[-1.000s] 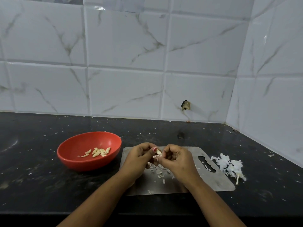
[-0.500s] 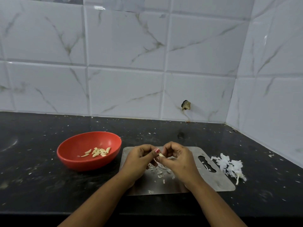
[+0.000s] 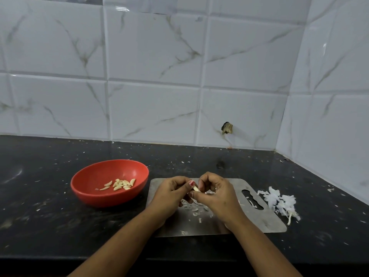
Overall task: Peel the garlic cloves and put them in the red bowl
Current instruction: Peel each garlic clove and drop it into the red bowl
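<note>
Both hands had drifted slightly toward 6 o'clock since a second earlier; bowl and board unmoved. Left hand and right hand were both curled, pinching one clove between them above the board. Its long axis ran roughly 10 to 4 o'clock. Whether skin remained on it was too small to tell. The bowl, holding peeled cloves, lay at 9 o'clock from the hands, left hand nearer. Peel pile at 3 o'clock.

The left grip and right grip pinch a small pale garlic clove above the flat steel cutting board, beside the round red bowl holding peeled cloves.
</note>
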A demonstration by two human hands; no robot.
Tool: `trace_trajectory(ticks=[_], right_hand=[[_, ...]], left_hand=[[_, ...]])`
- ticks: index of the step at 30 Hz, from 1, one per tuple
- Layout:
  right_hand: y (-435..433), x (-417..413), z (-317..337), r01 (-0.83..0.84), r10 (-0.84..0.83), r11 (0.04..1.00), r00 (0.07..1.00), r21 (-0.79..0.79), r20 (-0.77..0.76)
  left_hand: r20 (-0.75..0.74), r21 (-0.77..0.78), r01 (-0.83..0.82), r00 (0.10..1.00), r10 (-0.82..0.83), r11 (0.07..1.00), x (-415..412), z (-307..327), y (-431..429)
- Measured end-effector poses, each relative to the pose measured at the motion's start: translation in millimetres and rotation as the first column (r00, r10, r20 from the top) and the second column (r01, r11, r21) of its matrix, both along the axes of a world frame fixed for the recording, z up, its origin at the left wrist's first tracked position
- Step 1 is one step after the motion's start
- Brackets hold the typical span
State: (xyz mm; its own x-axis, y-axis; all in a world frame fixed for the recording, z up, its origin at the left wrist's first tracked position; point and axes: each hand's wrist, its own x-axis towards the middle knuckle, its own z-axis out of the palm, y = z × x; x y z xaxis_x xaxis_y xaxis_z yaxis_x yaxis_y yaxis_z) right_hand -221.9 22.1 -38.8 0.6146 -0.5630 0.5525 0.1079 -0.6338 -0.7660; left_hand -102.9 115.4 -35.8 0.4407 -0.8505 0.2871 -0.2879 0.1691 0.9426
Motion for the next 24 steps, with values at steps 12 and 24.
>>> trace_trajectory(ticks=[12,24], right_hand=[[0.0,2.1,-2.8,0.0,0.0,1.0,1.0,-0.016,0.018],[-0.9,4.0,-4.1,0.015,-0.014,0.999,1.0,-0.034,0.024]], left_hand=[[-0.031,0.025,-0.001,1.0,0.002,1.0,1.5,-4.2,-3.1],[-0.014,0.042,-0.015,1.0,0.015,0.999,2.3,-5.9,-4.7]])
